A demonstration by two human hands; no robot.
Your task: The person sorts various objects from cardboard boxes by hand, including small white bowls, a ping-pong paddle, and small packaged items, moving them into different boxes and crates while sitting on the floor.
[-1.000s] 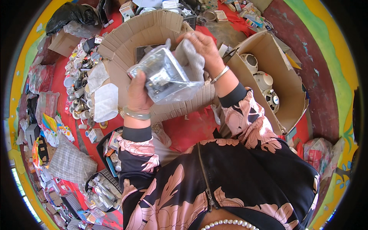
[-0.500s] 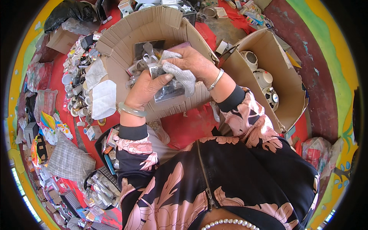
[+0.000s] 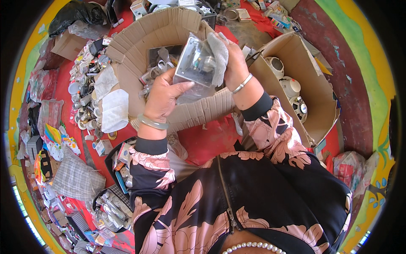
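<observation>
The left hand (image 3: 163,96) has its grip pinched on the lower left edge of a clear plastic case (image 3: 190,65), thumb across the front. The right hand (image 3: 237,65) has its grip around a grey cloth (image 3: 218,59), pressing it to the case's right side. The case is tilted above a big cardboard box (image 3: 148,30) — glare and reflections make its contents hard to tell. Silver and clear oddments (image 3: 162,62) lie in that box. To the right, a second cardboard box (image 3: 320,91) holds white round things (image 3: 291,87). Left of the big box, a heap of small items (image 3: 84,101) covers part of the red floor covering (image 3: 207,144).
</observation>
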